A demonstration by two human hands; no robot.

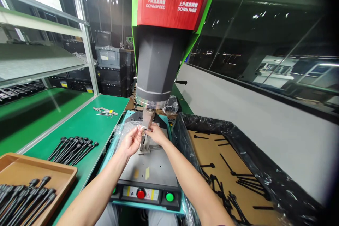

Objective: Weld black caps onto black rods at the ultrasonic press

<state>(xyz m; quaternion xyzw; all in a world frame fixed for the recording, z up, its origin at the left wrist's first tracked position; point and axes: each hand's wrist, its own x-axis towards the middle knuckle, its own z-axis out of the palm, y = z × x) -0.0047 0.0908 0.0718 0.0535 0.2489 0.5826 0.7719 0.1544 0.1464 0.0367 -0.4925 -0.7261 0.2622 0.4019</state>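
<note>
At the lower end of the metal welding horn (148, 117), my two hands meet over a small metal fixture (144, 144). My left hand (131, 140) is closed in a pinch on clear plastic film (124, 129), which spreads out behind it. A thin whitish edge of the film runs between both hands, in front of the horn. My right hand (156, 134) has its fingertips closed at the other end of this edge, against the horn. The fingers partly hide the fixture's top.
Below the hands lies a grey machine plate (159, 169) with a red button (141, 193) and green button (170, 196). Black stick-like parts (74, 148) lie left, near a brown tray (71, 173) and some pliers (106, 111). At right stands a black-lined box (206, 123) with scattered black parts.
</note>
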